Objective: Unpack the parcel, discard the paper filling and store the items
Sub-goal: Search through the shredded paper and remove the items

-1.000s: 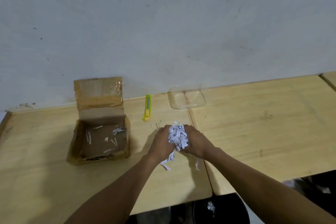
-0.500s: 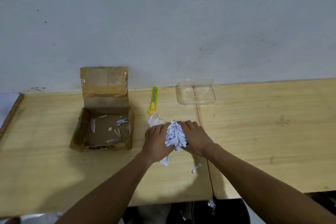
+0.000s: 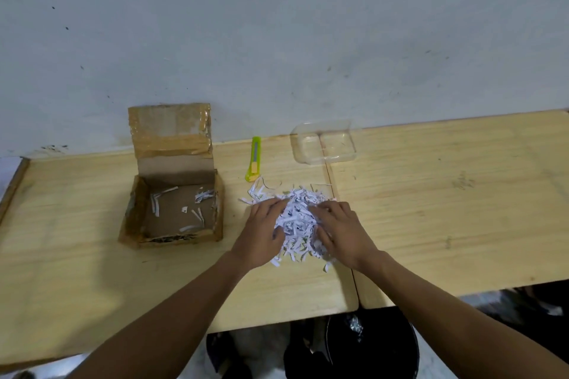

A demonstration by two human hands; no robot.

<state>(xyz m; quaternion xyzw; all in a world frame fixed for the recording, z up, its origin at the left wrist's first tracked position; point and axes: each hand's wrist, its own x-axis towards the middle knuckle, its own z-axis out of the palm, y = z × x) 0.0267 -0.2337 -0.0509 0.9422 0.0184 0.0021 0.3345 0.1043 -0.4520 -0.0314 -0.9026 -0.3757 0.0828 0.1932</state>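
A pile of white shredded paper (image 3: 297,218) lies spread on the wooden table (image 3: 446,200), in front of me. My left hand (image 3: 261,234) rests flat on its left side and my right hand (image 3: 341,231) on its right side, fingers spread over the shreds. The open cardboard parcel (image 3: 172,209) sits to the left, its taped flap upright; only a few paper strips lie inside. No packed item shows in the pile.
A green utility knife (image 3: 254,158) lies just behind the pile. A clear plastic container (image 3: 323,144) stands at the back by the wall. A black bin (image 3: 372,344) sits under the table's front edge. A seam between two tabletops runs past the pile.
The bunched handful of paper that both hands held together has come down and spread flat on the table. My fingers have opened over it.
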